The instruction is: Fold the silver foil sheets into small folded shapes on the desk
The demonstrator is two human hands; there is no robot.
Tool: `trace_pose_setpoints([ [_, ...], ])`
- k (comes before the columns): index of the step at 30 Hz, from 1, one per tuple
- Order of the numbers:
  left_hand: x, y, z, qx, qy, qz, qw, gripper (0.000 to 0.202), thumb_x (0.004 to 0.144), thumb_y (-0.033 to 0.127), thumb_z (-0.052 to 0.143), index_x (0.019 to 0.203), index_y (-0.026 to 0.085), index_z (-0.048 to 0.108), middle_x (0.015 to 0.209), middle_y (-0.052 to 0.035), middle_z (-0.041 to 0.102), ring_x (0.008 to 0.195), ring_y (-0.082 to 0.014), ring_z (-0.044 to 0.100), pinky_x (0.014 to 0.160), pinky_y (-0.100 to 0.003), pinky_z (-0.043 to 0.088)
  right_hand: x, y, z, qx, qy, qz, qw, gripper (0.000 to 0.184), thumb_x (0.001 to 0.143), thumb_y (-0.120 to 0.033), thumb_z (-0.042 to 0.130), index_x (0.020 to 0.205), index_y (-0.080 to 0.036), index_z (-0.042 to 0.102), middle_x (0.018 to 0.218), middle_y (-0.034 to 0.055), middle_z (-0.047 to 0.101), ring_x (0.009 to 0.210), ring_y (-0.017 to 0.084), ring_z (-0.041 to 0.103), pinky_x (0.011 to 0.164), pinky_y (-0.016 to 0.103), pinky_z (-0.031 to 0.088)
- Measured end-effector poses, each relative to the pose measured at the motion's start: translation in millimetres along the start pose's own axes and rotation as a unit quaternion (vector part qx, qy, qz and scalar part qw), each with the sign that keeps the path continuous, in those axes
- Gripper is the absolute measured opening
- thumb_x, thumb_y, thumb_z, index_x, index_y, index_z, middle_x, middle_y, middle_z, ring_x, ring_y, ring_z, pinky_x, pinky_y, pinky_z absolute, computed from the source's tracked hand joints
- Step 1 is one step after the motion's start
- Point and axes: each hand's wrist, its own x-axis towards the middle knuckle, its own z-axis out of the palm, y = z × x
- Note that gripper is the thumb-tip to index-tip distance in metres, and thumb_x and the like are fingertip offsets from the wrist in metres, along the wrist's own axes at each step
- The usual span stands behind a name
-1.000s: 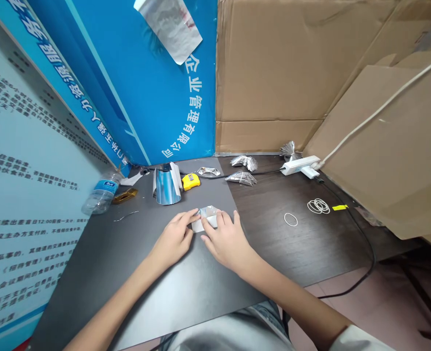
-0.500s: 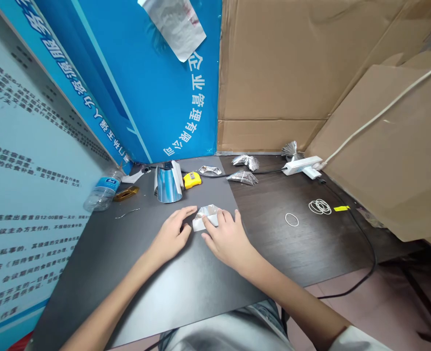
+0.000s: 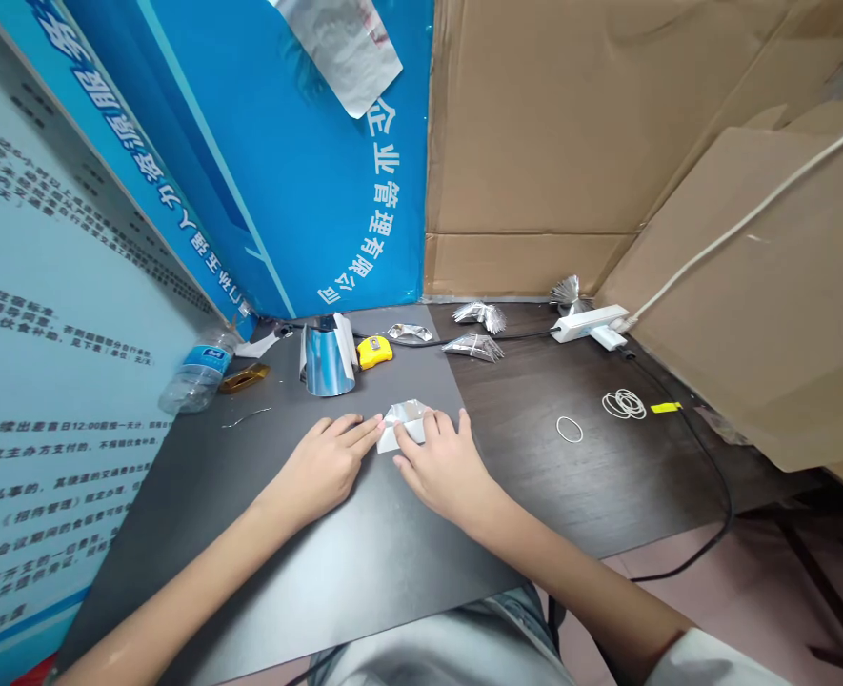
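A small folded piece of silver foil paper (image 3: pixel 401 420) lies on the dark grey mat (image 3: pixel 264 553) in front of me. My left hand (image 3: pixel 321 464) rests flat on the mat with its fingers stretched out, the fingertips touching the foil's left edge. My right hand (image 3: pixel 441 464) presses down on the foil's right part, its fingers spread and lying over the paper.
Behind the foil stand a shiny blue-silver cone (image 3: pixel 327 360), a yellow tape measure (image 3: pixel 374 352) and a plastic bottle (image 3: pixel 198 373) lying on its side. Folded foil pieces (image 3: pixel 475 346), a white power strip (image 3: pixel 588 322) and rubber bands (image 3: pixel 623 403) lie on the brown table (image 3: pixel 607 486). Cardboard walls (image 3: pixel 550 143) enclose the back and right.
My left hand slid a little back toward me and to the left, its fingertips now at the foil's left edge. The right hand has stayed on the foil.
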Motion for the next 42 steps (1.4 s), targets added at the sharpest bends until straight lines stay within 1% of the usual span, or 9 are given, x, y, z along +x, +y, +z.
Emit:
trace_pose_setpoints([
  [5,23,3,-18.3,-0.07,-0.021,-0.033,0.997,0.047,0.092,0.009,0.046,0.129,0.022,0.072,0.133,-0.0083,0.074,0.117,-0.0281,0.066,0.096,-0.04,0.051,3,-3,-4,-0.015,-0.018,0.001,1.0,0.048,0.108,-0.041,0.041,0.15,-0.021,0.054,0.131,0.0298,0.065,0.123,0.042,0.058,0.104,0.072,0.038],
  [8,44,4,-23.5,-0.148,-0.023,-0.108,0.983,0.034,0.092,0.014,0.048,0.11,0.022,0.075,0.117,-0.0081,0.077,0.107,-0.0261,0.069,0.093,-0.036,0.051,5,-4,-8,-0.027,-0.028,0.002,0.999,0.049,0.108,-0.042,0.043,0.15,-0.021,0.054,0.13,0.0295,0.065,0.118,0.041,0.061,0.104,0.07,0.038],
  [13,74,3,-12.9,-0.275,-0.022,-0.25,0.928,0.035,0.085,0.025,0.061,0.119,0.018,0.068,0.1,-0.008,0.08,0.093,-0.0267,0.074,0.077,-0.032,0.05,8,-2,-13,-0.033,-0.041,-0.01,0.999,0.049,0.107,-0.045,0.045,0.146,-0.019,0.058,0.12,0.0271,0.069,0.107,0.04,0.065,0.1,0.064,0.041],
  [18,87,-9,-6.3,-0.341,-0.059,-0.271,0.898,0.026,0.071,0.022,0.067,0.096,0.018,0.075,0.079,-0.0043,0.079,0.077,-0.0249,0.073,0.062,-0.028,0.046,13,12,-21,-0.006,-0.044,-0.041,0.998,0.054,0.105,-0.051,0.05,0.148,-0.019,0.056,0.115,0.0244,0.071,0.103,0.04,0.066,0.094,0.058,0.043],
  [22,84,-11,-5.8,-0.409,-0.069,-0.262,0.871,0.014,0.067,0.027,0.069,0.075,0.019,0.076,0.071,-0.0034,0.076,0.07,-0.0229,0.07,0.058,-0.027,0.044,24,42,-31,0.106,-0.059,-0.043,0.992,0.036,0.107,-0.042,0.047,0.126,-0.02,0.067,0.107,0.0169,0.074,0.098,0.033,0.069,0.087,0.043,0.045],
  [26,74,-8,-8.1,-0.465,-0.026,-0.258,0.847,0.018,0.07,0.033,0.071,0.08,0.018,0.073,0.079,-0.0037,0.075,0.075,-0.021,0.068,0.065,-0.027,0.046,37,79,-21,0.383,-0.076,0.021,0.92,0.031,0.104,-0.035,0.051,0.13,-0.023,0.062,0.097,0.0057,0.075,0.083,0.021,0.067,0.075,0.031,0.045],
  [31,67,-4,-15.1,-0.529,-0.01,-0.237,0.815,0.025,0.078,0.039,0.071,0.09,0.018,0.065,0.077,-0.002,0.068,0.07,-0.0168,0.062,0.063,-0.025,0.042,47,104,3,0.47,-0.037,0.049,0.881,0.024,0.09,-0.04,0.068,0.101,-0.02,0.074,0.098,0.0049,0.069,0.079,0.017,0.058,0.076,0.031,0.045],
  [38,61,9,-12.9,-0.621,-0.031,-0.181,0.762,0.031,0.086,0.044,0.073,0.093,0.02,0.055,0.073,0.0031,0.059,0.064,-0.0125,0.053,0.062,-0.024,0.041,43,92,1,0.614,-0.068,0.058,0.784,0.02,0.087,-0.038,0.07,0.091,-0.018,0.066,0.08,-0.0017,0.059,0.074,0.015,0.052,0.07,0.028,0.037],
  [42,59,34,-8.7,-0.565,0.049,-0.199,0.799,0.035,0.097,0.055,0.058,0.112,0.023,0.055,0.067,0.0078,0.052,0.052,-0.011,0.043,0.053,-0.023,0.034,37,78,-1,0.661,-0.068,0.044,0.746,0.019,0.084,-0.036,0.071,0.089,-0.018,0.066,0.075,-0.0036,0.055,0.069,0.013,0.047,0.067,0.027,0.033],
])
